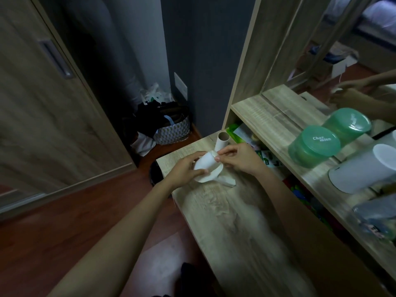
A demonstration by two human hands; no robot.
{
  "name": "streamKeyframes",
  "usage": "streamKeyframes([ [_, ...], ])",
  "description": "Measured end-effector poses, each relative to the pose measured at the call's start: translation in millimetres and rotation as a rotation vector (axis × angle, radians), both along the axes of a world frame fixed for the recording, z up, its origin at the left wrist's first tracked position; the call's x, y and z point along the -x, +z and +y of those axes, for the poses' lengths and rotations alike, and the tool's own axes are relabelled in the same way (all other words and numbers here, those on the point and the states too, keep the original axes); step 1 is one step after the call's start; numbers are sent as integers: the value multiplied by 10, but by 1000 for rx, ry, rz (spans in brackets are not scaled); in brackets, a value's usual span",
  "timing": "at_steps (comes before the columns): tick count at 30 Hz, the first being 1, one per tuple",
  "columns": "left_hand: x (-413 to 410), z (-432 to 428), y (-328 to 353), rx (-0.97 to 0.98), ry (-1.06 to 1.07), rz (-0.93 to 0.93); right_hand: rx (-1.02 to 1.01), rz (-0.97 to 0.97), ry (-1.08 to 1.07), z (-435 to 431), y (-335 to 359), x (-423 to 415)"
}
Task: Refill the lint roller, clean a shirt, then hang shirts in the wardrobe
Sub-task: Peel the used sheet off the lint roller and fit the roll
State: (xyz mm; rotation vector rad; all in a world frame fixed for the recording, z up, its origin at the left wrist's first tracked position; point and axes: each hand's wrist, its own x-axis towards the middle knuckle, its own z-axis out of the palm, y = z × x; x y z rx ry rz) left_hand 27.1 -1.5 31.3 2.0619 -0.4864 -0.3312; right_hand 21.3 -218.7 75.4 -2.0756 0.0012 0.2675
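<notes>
- The left forearm, bare, reaches up from the lower left of the frame.
- The left hand wraps around the white refill roll at mid-frame, just above the desk.
- The right hand pinches the roll's far end.
- A loose white sheet curls beneath it, and an empty cardboard tube stands just behind.
- My worry is that an uneven pull could tear the sticky sheet or stick it to the fingers.
</notes>
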Motion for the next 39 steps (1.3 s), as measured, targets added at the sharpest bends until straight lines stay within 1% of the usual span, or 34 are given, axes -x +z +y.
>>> streamKeyframes([
  [2, 6, 0, 19, -11, -11, -17, 68, -21, 35, -2, 65, 2],
  [8, 40, 12, 139, 12, -52, -25, 88, -45, 28, 35, 108, 23],
  [11, 83, 16, 218, 48, -69, 7, -3, -18, 14, 51, 193, 20],
  [15, 152, 11, 298, 144, -85, 34, -98, 53, 47, 9, 306, 7],
  [19, 158, -10, 347, 137, -62, -9, -144, 76, 57, 1, 371, 51],
  [23, 141, 10, 378, 142, -27, -30, -313, 106, -36, 1, 376, 111],
  [26, 135, 39, 362, 143, -31, -37, -386, 140, -53, 22, 379, 146],
  [32, 116, 68, 396, 120, -68, -44, -437, 193, -91, 64, 369, 168],
  [36, 115, 108, 406, 64, -105, -78, -456, 222, -95, 47, 338, 202],
  [39, 133, 119, 397, 46, -113, -104, -459, 210, -103, 46, 303, 216],
])
